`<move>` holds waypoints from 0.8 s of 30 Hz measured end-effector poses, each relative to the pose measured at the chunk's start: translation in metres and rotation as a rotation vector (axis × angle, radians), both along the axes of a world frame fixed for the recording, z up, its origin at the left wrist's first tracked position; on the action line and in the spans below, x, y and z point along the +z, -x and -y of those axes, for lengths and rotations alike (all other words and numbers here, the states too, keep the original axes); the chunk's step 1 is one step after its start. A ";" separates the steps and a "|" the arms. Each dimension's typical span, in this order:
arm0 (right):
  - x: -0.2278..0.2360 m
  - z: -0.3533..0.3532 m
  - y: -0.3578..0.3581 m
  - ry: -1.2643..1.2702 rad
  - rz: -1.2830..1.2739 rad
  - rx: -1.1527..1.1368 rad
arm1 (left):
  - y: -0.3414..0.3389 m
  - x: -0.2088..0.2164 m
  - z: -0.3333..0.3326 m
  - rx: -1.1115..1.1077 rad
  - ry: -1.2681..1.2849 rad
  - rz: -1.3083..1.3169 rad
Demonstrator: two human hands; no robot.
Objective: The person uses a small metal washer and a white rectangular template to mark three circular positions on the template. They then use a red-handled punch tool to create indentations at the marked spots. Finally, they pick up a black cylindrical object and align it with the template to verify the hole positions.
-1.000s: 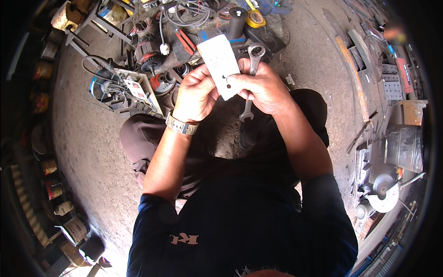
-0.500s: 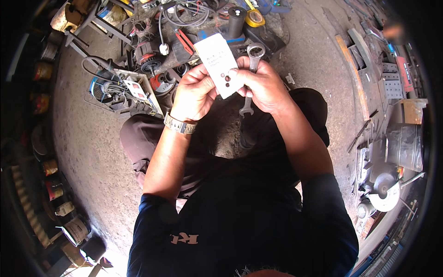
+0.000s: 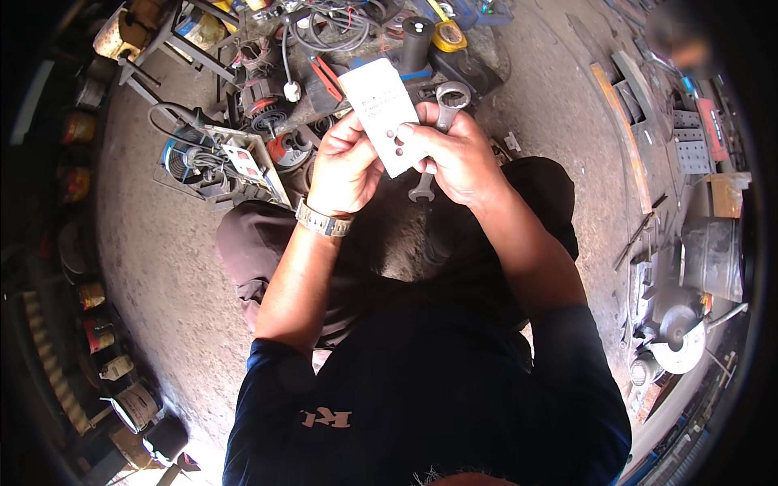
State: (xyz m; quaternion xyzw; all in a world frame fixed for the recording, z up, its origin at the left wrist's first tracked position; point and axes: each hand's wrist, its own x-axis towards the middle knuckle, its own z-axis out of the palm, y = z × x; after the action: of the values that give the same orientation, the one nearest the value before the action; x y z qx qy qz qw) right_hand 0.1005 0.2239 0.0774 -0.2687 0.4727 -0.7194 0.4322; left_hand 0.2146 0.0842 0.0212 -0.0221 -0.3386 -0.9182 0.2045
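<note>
Open floor (image 3: 559,134) right of hands (image 3: 463,158); cylinder (image 3: 416,44) ahead

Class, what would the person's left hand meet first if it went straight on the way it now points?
The left hand would first meet the white card in its grip; depth beyond that is unclear.

Head-worn viewpoint; the left of two fisheye cameras set side by side. View directed steeply downward from above the dark shirt (image 3: 429,364), which is seen from close up and fills the lower middle. Hair tips (image 3: 454,475) are caught at the bottom edge. Left hand (image 3: 344,166) and right hand (image 3: 466,154) are framed upper centre, nearer than the floor (image 3: 162,267), which is taken in on both sides. Very wide field covered: red can (image 3: 99,334) included near the left rim, disc (image 3: 681,328) near the right. Straight edges bowed; corners blacked out. Picture upright, unmirrored.
</note>
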 end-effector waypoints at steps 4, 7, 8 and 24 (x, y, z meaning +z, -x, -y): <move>-0.003 0.001 -0.004 0.018 -0.014 -0.015 | 0.001 -0.001 0.000 0.042 0.037 -0.028; -0.003 0.003 -0.006 0.043 0.005 -0.013 | 0.000 -0.001 0.003 0.014 0.062 -0.053; -0.003 0.003 -0.007 0.052 0.014 -0.010 | -0.001 -0.001 0.004 -0.001 0.061 -0.055; 0.004 -0.010 0.003 0.019 0.100 0.016 | -0.019 0.010 0.014 0.049 0.125 0.099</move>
State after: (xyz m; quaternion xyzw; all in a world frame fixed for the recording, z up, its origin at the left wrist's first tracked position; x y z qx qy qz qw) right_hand 0.0978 0.2336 0.0812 -0.2402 0.4413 -0.7332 0.4583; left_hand 0.2338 0.0703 0.0310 0.0192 -0.4053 -0.8900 0.2082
